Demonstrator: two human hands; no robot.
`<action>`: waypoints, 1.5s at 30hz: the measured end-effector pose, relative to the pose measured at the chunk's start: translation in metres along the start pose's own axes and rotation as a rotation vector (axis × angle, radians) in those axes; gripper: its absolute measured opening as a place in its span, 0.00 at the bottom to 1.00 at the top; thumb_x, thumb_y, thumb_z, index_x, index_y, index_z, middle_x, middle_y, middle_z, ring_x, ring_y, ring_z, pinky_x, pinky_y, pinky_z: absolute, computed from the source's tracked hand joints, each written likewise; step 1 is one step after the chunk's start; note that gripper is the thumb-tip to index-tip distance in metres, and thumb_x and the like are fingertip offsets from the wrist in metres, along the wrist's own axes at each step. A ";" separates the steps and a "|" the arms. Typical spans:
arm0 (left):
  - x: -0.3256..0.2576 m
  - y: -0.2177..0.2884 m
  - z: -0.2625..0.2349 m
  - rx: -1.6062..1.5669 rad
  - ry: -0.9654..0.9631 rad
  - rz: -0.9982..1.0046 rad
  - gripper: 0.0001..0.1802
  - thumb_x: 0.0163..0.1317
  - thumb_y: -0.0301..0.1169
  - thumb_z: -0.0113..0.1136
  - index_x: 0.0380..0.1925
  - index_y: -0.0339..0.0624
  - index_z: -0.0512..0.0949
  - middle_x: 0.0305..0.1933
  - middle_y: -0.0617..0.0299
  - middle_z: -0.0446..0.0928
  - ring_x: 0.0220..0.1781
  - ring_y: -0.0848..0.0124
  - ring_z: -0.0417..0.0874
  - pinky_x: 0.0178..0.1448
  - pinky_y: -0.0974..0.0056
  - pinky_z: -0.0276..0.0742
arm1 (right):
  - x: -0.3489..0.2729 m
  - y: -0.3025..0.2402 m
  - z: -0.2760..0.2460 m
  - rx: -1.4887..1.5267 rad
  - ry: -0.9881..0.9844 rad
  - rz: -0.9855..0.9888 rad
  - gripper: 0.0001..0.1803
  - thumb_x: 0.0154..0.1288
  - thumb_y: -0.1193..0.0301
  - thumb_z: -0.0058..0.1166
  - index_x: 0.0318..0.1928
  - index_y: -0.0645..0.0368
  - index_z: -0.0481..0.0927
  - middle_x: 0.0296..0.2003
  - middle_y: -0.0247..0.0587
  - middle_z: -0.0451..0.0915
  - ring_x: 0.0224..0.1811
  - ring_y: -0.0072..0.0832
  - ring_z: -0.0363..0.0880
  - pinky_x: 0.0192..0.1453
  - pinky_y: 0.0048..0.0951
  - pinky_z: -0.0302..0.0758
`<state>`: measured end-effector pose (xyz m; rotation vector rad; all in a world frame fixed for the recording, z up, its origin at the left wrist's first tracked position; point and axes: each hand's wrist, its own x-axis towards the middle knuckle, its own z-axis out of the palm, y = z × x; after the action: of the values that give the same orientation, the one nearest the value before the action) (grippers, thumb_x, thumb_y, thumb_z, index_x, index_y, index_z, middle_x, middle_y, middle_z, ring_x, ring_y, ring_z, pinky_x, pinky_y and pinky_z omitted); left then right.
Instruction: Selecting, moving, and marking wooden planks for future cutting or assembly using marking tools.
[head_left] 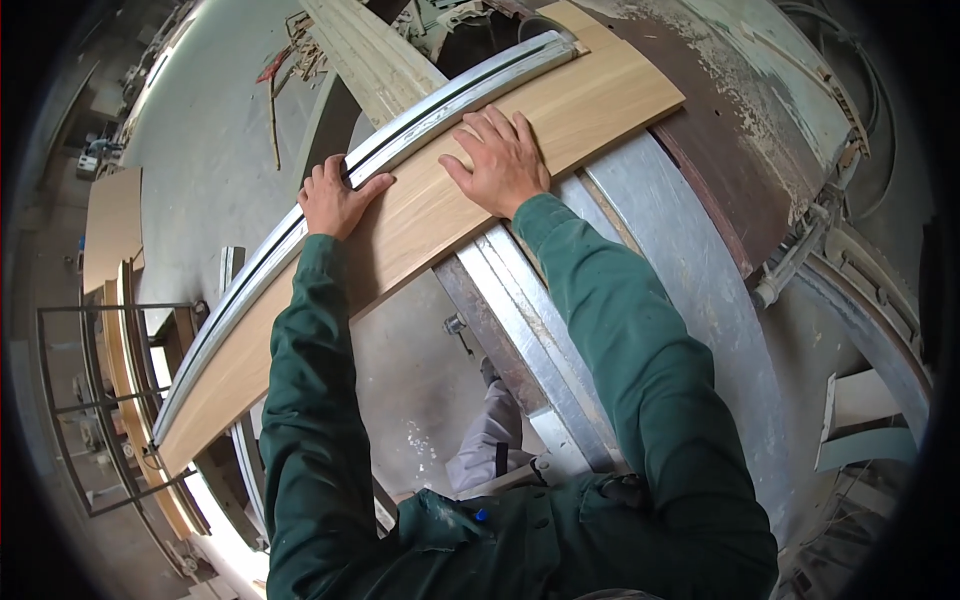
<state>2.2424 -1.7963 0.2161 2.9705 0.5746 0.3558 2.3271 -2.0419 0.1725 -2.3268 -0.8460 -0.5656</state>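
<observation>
Board (420, 215) runs lower-left to upper-right along the rail (300, 225); left hand (335, 200) and right hand (502, 160) press flat on it, open, grasping nothing.

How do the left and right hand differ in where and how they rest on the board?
The left hand sits at the board's far edge, fingers hooked onto the metal rail; the right hand lies flat mid-board, fingers spread. The left is nearer the person, the right farther along. Both press on the board; both sleeves are green.
</observation>
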 end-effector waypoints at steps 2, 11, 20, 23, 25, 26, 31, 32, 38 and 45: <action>0.001 -0.002 0.002 -0.023 -0.009 -0.005 0.53 0.43 0.73 0.67 0.58 0.43 0.74 0.52 0.52 0.76 0.58 0.53 0.74 0.66 0.51 0.61 | 0.000 0.001 0.002 -0.012 -0.002 -0.009 0.27 0.68 0.47 0.51 0.52 0.57 0.82 0.62 0.45 0.74 0.69 0.46 0.63 0.75 0.57 0.51; 0.010 0.000 0.005 -0.005 -0.069 -0.024 0.53 0.42 0.73 0.68 0.58 0.42 0.75 0.51 0.51 0.76 0.57 0.51 0.74 0.66 0.50 0.61 | 0.003 0.006 0.007 -0.008 -0.059 0.032 0.27 0.68 0.47 0.50 0.52 0.56 0.82 0.60 0.43 0.76 0.70 0.43 0.63 0.75 0.57 0.51; 0.021 -0.002 0.012 -0.010 -0.076 -0.020 0.53 0.41 0.74 0.68 0.57 0.42 0.76 0.51 0.51 0.76 0.58 0.51 0.74 0.67 0.49 0.61 | 0.010 0.011 0.012 0.001 -0.079 0.034 0.26 0.67 0.48 0.51 0.52 0.56 0.82 0.60 0.43 0.76 0.70 0.42 0.63 0.74 0.56 0.52; 0.024 -0.003 0.014 -0.005 -0.079 -0.018 0.53 0.41 0.74 0.68 0.57 0.42 0.76 0.52 0.51 0.76 0.57 0.51 0.74 0.67 0.49 0.62 | 0.013 0.011 0.009 -0.005 -0.149 0.068 0.25 0.68 0.49 0.53 0.55 0.53 0.81 0.61 0.41 0.76 0.72 0.43 0.64 0.75 0.56 0.53; 0.026 -0.003 0.014 -0.001 -0.089 -0.026 0.53 0.41 0.74 0.68 0.57 0.42 0.76 0.52 0.51 0.76 0.57 0.51 0.74 0.67 0.49 0.62 | 0.016 0.010 0.009 -0.002 -0.152 0.068 0.25 0.68 0.49 0.53 0.55 0.53 0.81 0.61 0.41 0.76 0.71 0.43 0.64 0.75 0.56 0.53; 0.027 -0.001 0.014 0.001 -0.096 -0.031 0.53 0.41 0.74 0.68 0.57 0.42 0.76 0.52 0.51 0.76 0.57 0.51 0.74 0.67 0.49 0.62 | 0.016 0.012 0.010 -0.004 -0.151 0.068 0.25 0.68 0.49 0.53 0.55 0.53 0.81 0.61 0.41 0.76 0.71 0.43 0.64 0.75 0.56 0.53; 0.031 0.002 0.015 -0.003 -0.130 -0.050 0.53 0.41 0.74 0.68 0.57 0.42 0.76 0.51 0.51 0.76 0.57 0.51 0.74 0.67 0.49 0.61 | 0.017 0.017 0.017 -0.016 -0.136 0.069 0.25 0.68 0.49 0.53 0.55 0.53 0.81 0.61 0.41 0.76 0.71 0.44 0.64 0.75 0.56 0.54; 0.031 0.001 0.015 -0.002 -0.138 -0.060 0.53 0.41 0.74 0.68 0.57 0.42 0.76 0.51 0.51 0.76 0.57 0.51 0.74 0.67 0.49 0.61 | 0.017 0.016 0.017 -0.016 -0.139 0.068 0.25 0.68 0.49 0.54 0.54 0.53 0.81 0.61 0.41 0.76 0.71 0.44 0.64 0.75 0.56 0.54; 0.036 -0.002 0.020 -0.004 -0.133 -0.033 0.54 0.41 0.74 0.67 0.57 0.42 0.75 0.51 0.51 0.76 0.58 0.51 0.74 0.67 0.49 0.61 | 0.018 0.020 0.024 -0.012 -0.150 0.087 0.25 0.68 0.49 0.53 0.55 0.53 0.81 0.61 0.41 0.76 0.71 0.43 0.64 0.76 0.55 0.53; 0.045 -0.005 0.025 0.004 -0.154 -0.046 0.54 0.41 0.75 0.67 0.57 0.42 0.76 0.52 0.50 0.76 0.57 0.50 0.74 0.67 0.50 0.61 | 0.025 0.021 0.028 -0.001 -0.171 0.092 0.25 0.68 0.49 0.53 0.55 0.52 0.81 0.61 0.40 0.76 0.71 0.42 0.65 0.76 0.55 0.53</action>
<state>2.2868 -1.7756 0.2009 2.9484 0.6246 0.1211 2.3645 -2.0258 0.1576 -2.4267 -0.8106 -0.3315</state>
